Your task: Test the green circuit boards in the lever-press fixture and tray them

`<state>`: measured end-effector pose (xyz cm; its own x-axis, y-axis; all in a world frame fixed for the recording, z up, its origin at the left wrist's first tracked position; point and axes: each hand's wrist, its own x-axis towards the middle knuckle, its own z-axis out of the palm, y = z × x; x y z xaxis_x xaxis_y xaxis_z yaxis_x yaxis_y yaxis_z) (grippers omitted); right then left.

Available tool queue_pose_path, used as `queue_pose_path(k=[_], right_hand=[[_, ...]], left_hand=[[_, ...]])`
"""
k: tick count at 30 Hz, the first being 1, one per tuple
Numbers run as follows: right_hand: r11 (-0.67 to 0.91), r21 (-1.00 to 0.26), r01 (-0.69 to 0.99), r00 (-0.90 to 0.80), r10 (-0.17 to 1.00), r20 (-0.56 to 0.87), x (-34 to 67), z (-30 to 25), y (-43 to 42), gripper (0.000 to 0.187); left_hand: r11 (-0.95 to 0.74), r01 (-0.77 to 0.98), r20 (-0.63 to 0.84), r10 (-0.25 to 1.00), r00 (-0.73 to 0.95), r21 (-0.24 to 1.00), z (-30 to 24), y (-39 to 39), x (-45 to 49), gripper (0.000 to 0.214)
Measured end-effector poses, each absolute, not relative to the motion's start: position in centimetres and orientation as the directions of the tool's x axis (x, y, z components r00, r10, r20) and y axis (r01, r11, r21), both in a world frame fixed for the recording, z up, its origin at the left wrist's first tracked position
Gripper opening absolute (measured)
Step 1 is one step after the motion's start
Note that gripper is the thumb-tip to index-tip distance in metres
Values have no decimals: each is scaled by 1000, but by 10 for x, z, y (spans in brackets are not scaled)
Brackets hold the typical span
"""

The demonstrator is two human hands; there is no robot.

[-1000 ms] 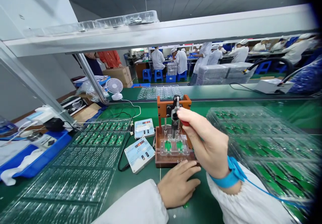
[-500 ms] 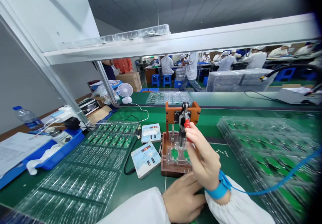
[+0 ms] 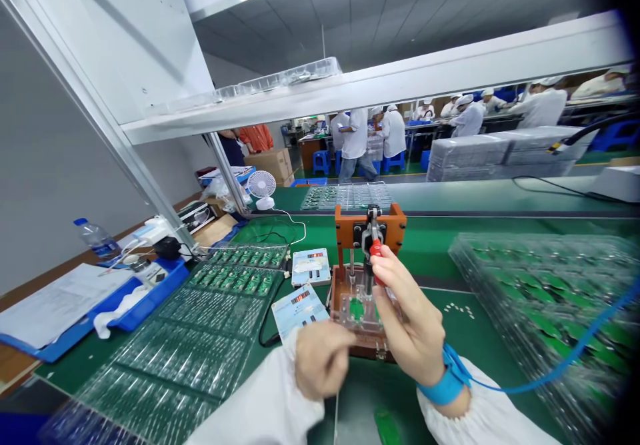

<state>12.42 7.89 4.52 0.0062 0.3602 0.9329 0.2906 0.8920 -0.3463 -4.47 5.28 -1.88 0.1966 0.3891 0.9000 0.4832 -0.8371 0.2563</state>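
Note:
A brown test fixture (image 3: 367,278) stands on the green bench, with a clear plate over small green circuit boards (image 3: 357,308). My right hand (image 3: 413,322) grips the red lever handle (image 3: 376,250) of the fixture's toggle clamp. It wears a blue wrist strap (image 3: 445,378) with a blue cord. My left hand (image 3: 320,358) is raised just in front of the fixture's left corner, fingers curled together and blurred by motion; I cannot make out anything in them. A loose green board (image 3: 387,425) lies on the bench near my wrists.
Two small meters (image 3: 311,266) (image 3: 300,308) sit left of the fixture. Clear trays of green boards lie at left (image 3: 200,338) and stacked at right (image 3: 540,298). A blue bin (image 3: 140,305), a water bottle (image 3: 95,238) and a fan (image 3: 263,188) stand at left. Other workers stand behind.
My left hand has lifted off the bench and moved left and up toward the fixture's front. My right hand stays on the red lever. The camera view has tilted and shifted.

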Motion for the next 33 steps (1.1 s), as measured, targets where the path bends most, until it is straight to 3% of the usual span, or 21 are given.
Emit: queue_pose_path(k=[3, 4, 6, 8, 10, 14, 22, 33], right_hand=[[891, -346, 293, 2, 362, 932, 124, 44, 79, 71], [890, -347, 295, 0, 363, 932, 124, 44, 79, 71], [891, -343, 296, -5, 361, 933, 124, 44, 80, 70], [896, -334, 293, -12, 352, 936, 125, 44, 81, 70], [901, -325, 286, -18, 344, 939, 125, 45, 81, 70], [909, -315, 273, -25, 334, 942, 126, 48, 81, 70], [904, -323, 280, -24, 343, 939, 126, 48, 81, 70], [910, -317, 267, -44, 341, 939, 127, 48, 81, 71]], left_hand=[[-658, 621, 801, 593, 80, 425, -2, 84, -80, 20], [-550, 699, 675, 726, 128, 458, 2, 97, -92, 21], [-394, 846, 310, 905, 291, 359, 6, 122, -113, 34], [-365, 886, 60, 930, 364, 286, 7, 142, -129, 72], [-361, 898, -89, 915, 393, 252, 6, 156, -138, 103], [-371, 921, -357, 850, 388, 118, 6, 170, -140, 123], [-426, 903, -441, 801, 404, 53, 2, 182, -139, 130], [-349, 936, -452, 829, 328, 40, 24, 170, -150, 131]])
